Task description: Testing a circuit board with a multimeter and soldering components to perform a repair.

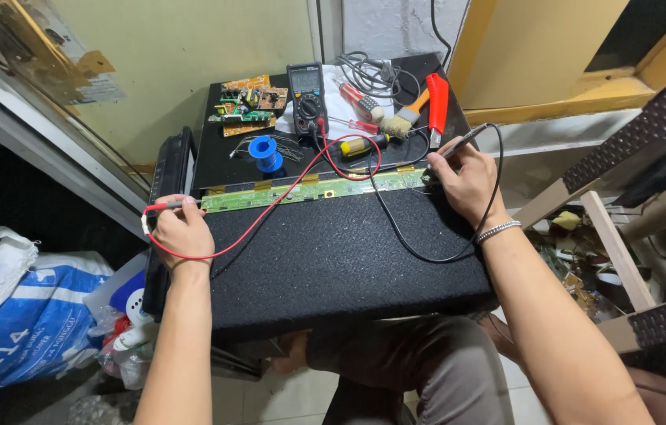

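My left hand (182, 230) grips a red-wired test probe (166, 206) whose tip rests at the left end of a long green circuit strip (309, 190). My right hand (465, 179) grips a black-wired probe (463, 145) held against the strip's right end. The strip lies across a black speckled panel (341, 260) resting on my lap. Red and black leads loop over the panel and run back to a dark multimeter (307, 96) standing at the panel's far edge.
Behind the strip lie a blue solder spool (264, 150), loose circuit boards (247, 106), a yellow-handled screwdriver (363, 145), a brush (405, 118), a red tool (437, 105) and grey cable (366, 72). A blue-and-white sack (22, 315) sits at left, a wooden stool frame (615, 244) at right.
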